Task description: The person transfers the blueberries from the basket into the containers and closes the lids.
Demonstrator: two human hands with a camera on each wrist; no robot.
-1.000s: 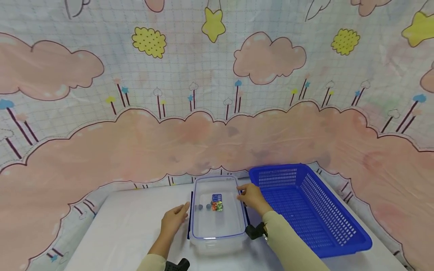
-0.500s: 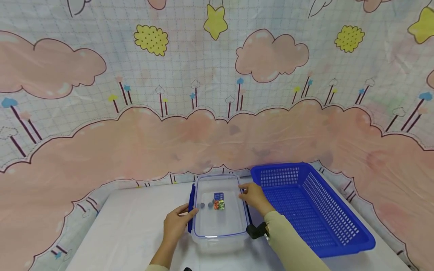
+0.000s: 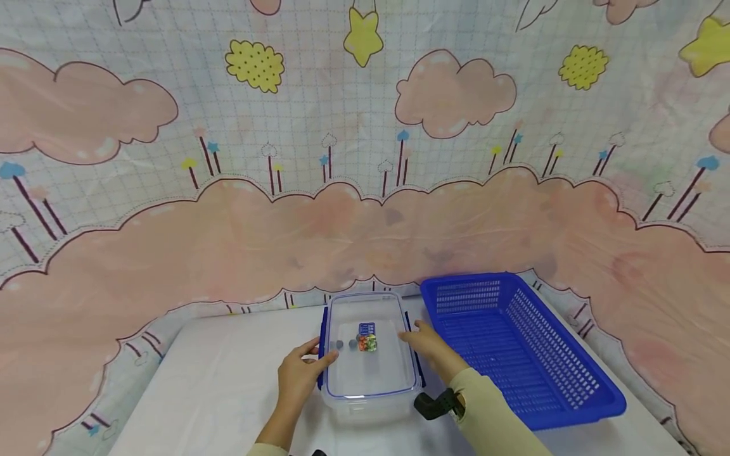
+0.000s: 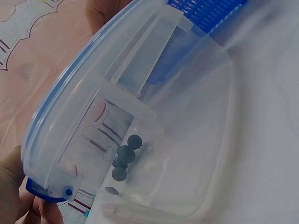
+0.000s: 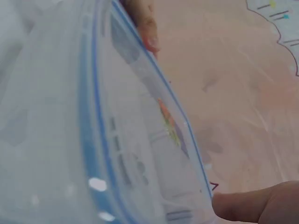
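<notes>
A clear lidded food container (image 3: 371, 377) with a blue seal line stands on the white table. Through its wall in the left wrist view, several blueberries (image 4: 126, 154) show on the bottom. My left hand (image 3: 296, 377) grips the container's left edge, thumb over the lid and fingers at the blue side clip (image 4: 42, 190). At the opposite edge is my right hand (image 3: 432, 348), its thumb (image 5: 238, 206) at the lid's rim in the right wrist view. Its other fingers are mostly hidden there. The right clip (image 3: 421, 372) hangs down along that side. A colourful label (image 3: 367, 342) marks the lid.
A blue plastic basket (image 3: 464, 299) with slotted walls stands right of the container, close behind the right forearm. White tablecloth (image 3: 228, 361) stretches to the left. A patterned cloth backdrop (image 3: 342, 234) rises behind the table.
My left hand has come from beside the container onto its left edge, and the left clip has swung up against the rim. My right hand has shifted slightly nearer along the right edge.
</notes>
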